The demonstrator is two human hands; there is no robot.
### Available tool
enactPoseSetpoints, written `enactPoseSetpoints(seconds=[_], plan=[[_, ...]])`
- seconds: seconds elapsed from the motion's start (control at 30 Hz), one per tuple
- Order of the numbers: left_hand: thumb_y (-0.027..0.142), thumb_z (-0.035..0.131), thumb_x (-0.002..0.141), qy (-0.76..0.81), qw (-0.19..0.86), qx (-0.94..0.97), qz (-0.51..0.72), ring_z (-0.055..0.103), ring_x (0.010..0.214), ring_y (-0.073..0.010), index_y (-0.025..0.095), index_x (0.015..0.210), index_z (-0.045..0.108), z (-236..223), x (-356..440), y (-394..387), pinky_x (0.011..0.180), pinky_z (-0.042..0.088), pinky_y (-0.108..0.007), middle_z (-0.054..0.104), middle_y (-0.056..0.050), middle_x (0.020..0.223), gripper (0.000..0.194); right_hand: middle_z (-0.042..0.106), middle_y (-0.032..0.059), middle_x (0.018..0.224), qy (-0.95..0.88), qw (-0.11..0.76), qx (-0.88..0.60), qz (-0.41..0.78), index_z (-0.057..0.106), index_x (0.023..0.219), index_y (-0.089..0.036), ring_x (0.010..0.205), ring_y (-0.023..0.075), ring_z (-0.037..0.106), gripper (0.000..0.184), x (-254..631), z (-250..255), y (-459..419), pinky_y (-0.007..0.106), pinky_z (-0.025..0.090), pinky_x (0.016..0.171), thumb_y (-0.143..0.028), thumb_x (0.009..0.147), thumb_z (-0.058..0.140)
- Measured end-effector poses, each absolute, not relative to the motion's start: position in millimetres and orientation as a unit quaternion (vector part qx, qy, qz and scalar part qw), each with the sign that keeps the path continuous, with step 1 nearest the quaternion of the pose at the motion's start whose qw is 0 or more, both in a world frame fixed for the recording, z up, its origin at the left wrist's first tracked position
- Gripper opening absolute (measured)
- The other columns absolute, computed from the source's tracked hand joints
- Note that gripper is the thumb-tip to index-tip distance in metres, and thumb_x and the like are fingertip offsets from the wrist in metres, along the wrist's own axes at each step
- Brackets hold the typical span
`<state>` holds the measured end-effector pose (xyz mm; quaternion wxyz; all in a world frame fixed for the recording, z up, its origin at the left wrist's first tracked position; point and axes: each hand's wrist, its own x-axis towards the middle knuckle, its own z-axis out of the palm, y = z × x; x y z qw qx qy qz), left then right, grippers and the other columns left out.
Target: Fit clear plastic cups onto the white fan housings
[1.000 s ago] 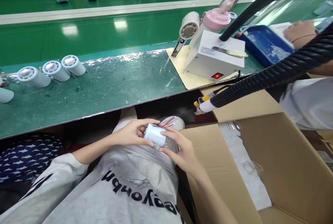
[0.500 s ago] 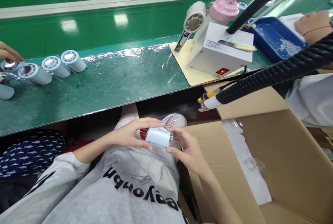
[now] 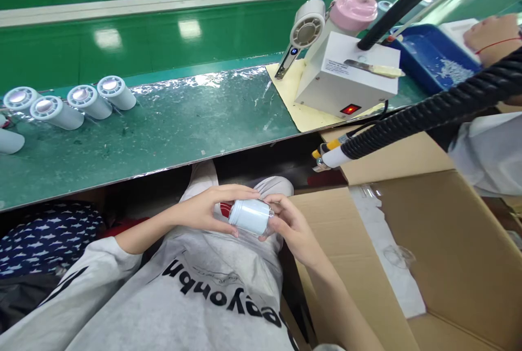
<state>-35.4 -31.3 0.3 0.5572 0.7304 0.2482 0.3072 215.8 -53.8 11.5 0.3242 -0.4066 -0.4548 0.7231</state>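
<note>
In front of my lap I hold a light-blue cylindrical housing (image 3: 250,216) lying nearly sideways, with a clear, shiny edge at its right end. My left hand (image 3: 216,208) grips its left part, thumb below and fingers over the top. At the right end, my right hand (image 3: 289,225) has its fingers and thumb closed round the rim. What lies under the right fingers is hidden. Similar pale-blue cylinders (image 3: 58,112) with round, vented ends lie on the green bench (image 3: 183,117) to the left.
A white box with a lit red switch (image 3: 349,109) stands on the bench beside a handheld fan (image 3: 304,32) and a pink-lidded bottle (image 3: 354,12). A black hose (image 3: 428,106) reaches over an open carton (image 3: 460,242). A co-worker's hand (image 3: 491,35) is near a blue tray (image 3: 424,57).
My right fingers have shifted and closed further round the housing's right end. The co-worker's hand at the far left has left the cylinders and is out of view.
</note>
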Motion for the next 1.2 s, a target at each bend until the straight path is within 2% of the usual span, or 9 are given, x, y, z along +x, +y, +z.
enactPoseSetpoints(seconds=[0.2,0.5,0.67,0.77,0.87,1.07,1.2], plan=[[0.036,0.087,0.083,0.232,0.551,0.739,0.311,0.056,0.145,-0.0313,0.035,0.156,0.052,-1,-36,-34,0.122,0.045,-0.048,0.059,-0.013,0.156,0.081,0.057,-0.0053,0.070,-0.411,0.304,-0.436,0.741,0.058,0.092,-0.022,0.047,0.0124,0.062,0.060,212,5,-55,0.022,0.053,0.041,-0.076,0.076,0.079],[0.033,0.087,0.084,0.221,0.538,0.749,0.318,0.056,0.146,-0.0309,0.037,0.157,0.049,2,-36,-36,0.121,0.045,-0.050,0.059,-0.013,0.156,0.082,0.063,-0.0042,0.058,-0.351,0.271,-0.426,0.788,0.053,0.086,-0.023,0.041,0.0138,0.060,0.067,203,1,-59,0.020,0.046,0.033,-0.086,0.075,0.071],[0.030,0.086,0.084,0.212,0.538,0.750,0.321,0.056,0.146,-0.0307,0.039,0.157,0.049,1,-35,-36,0.120,0.047,-0.049,0.058,-0.012,0.158,0.082,0.067,0.0001,0.057,-0.295,0.232,-0.426,0.823,0.055,0.096,-0.021,0.039,0.0161,0.060,0.075,201,2,-60,0.020,0.042,0.030,-0.090,0.071,0.070],[0.026,0.086,0.084,0.212,0.529,0.753,0.328,0.056,0.146,-0.0297,0.041,0.157,0.048,0,-34,-36,0.120,0.046,-0.048,0.057,-0.012,0.159,0.083,0.070,0.0028,0.056,-0.260,0.198,-0.409,0.852,0.061,0.101,-0.018,0.034,0.0127,0.055,0.079,202,2,-60,0.017,0.037,0.029,-0.091,0.072,0.068],[0.023,0.085,0.084,0.211,0.522,0.755,0.336,0.059,0.143,-0.0285,0.041,0.156,0.048,0,-33,-38,0.117,0.049,-0.046,0.059,-0.011,0.156,0.083,0.069,0.0027,0.054,-0.238,0.176,-0.391,0.871,0.065,0.097,-0.015,0.031,0.0093,0.049,0.081,202,2,-60,0.016,0.033,0.028,-0.092,0.072,0.067],[0.025,0.085,0.084,0.221,0.512,0.759,0.335,0.064,0.135,-0.0294,0.037,0.156,0.048,4,-31,-40,0.106,0.057,-0.042,0.065,-0.013,0.147,0.081,0.072,0.0036,0.057,-0.257,0.196,-0.395,0.860,0.058,0.098,-0.019,0.033,0.0107,0.053,0.078,201,11,-63,0.016,0.037,0.031,-0.092,0.072,0.068],[0.023,0.081,0.088,0.198,0.493,0.770,0.353,0.064,0.135,-0.0279,0.035,0.153,0.051,8,-32,-41,0.109,0.056,-0.042,0.065,-0.014,0.146,0.073,0.072,0.0022,0.058,-0.286,0.207,-0.405,0.843,0.049,0.096,-0.023,0.035,0.0131,0.055,0.077,202,12,-66,0.018,0.040,0.032,-0.094,0.073,0.064]])
